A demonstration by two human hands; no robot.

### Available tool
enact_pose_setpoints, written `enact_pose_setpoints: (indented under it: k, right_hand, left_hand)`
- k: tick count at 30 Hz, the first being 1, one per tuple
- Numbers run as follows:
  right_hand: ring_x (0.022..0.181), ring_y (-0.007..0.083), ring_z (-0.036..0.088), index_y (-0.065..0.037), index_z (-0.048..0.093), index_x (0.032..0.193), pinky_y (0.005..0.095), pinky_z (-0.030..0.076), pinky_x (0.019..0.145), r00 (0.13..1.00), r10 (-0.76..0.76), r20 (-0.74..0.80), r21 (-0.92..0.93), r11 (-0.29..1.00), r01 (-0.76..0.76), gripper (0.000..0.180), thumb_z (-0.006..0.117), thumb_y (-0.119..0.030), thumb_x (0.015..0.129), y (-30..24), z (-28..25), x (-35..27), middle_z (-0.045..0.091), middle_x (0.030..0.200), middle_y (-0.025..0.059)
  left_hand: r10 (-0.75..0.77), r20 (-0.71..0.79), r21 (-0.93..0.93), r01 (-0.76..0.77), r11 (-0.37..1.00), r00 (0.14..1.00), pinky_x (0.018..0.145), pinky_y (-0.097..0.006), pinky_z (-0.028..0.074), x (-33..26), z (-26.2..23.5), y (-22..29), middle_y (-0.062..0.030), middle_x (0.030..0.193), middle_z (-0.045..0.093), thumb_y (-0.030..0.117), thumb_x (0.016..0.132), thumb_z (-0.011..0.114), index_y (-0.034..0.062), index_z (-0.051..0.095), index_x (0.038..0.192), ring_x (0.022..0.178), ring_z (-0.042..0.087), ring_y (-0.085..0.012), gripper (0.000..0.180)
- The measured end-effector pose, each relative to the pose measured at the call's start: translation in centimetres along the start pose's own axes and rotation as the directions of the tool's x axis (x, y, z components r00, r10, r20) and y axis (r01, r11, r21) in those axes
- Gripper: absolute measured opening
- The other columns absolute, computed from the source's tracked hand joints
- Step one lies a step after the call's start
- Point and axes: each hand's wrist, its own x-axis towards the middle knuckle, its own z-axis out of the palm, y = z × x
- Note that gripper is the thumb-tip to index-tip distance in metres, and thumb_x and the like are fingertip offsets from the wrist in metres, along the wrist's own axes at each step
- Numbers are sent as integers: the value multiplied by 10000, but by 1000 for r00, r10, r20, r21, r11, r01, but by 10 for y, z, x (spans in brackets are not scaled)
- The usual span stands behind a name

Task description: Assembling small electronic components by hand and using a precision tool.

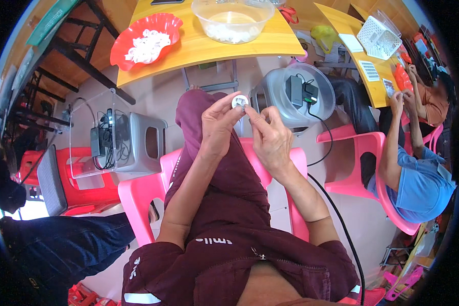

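Between my two hands, above my knees, is a small round white plastic piece (239,101) with a raised rim and a greyish middle. My left hand (219,125) pinches it by its edge, thumb and forefinger closed on it. The fingertips of my right hand (270,137) are closed together at its lower right side; whether they grip a tiny part there is too small to make out. Ahead on the yellow table (209,56) stand a red scalloped dish (120,48) heaped with white plastic pieces (147,46) and a clear round tub (234,23) with more white pieces at its bottom.
At right, a grey stool carries a clear basin (324,84) with black power adapters (294,91); a black cable runs down beside me. Left, a clear box (94,148) holds cables on a grey stool (145,143). People sit at another table (387,97) with a white basket (378,38).
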Motion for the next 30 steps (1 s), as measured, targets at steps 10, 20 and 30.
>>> enact_pose_setpoints:
  k: [10, 20, 30]
  right_hand:
    - [586, 254, 568, -130, 640, 1078, 372, 461, 488, 1000, -11, 2, -24, 1000, 11, 328, 592, -17, 774, 1, 4, -1, 459, 775, 85]
    - [582, 243, 564, -127, 657, 1057, 368, 457, 485, 1000, 6, -8, 52, 999, -5, 301, 596, -33, 777, 5, 2, 0, 468, 768, 80]
    - [594, 241, 569, -126, 655, 1057, 363, 458, 487, 1000, -27, 14, 4, 1000, 27, 304, 594, -32, 774, 5, 1, -1, 465, 772, 76]
  left_hand:
    - [165, -74, 55, -161, 985, 984, 827, -255, 486, -1, 2, -11, -106, 999, 648, -86, 783, 613, -31, 617, 1038, 925, 602, -137, 261]
    - [36, -33, 15, -35, 999, 999, 859, -293, 507, 0, -1, -4, -141, 1082, 620, -64, 808, 604, -22, 570, 1119, 960, 609, -175, 316]
    - [64, -28, 36, -63, 997, 998, 860, -270, 483, -1, -1, -2, -116, 1029, 639, -74, 773, 644, -38, 598, 1078, 948, 598, -148, 310]
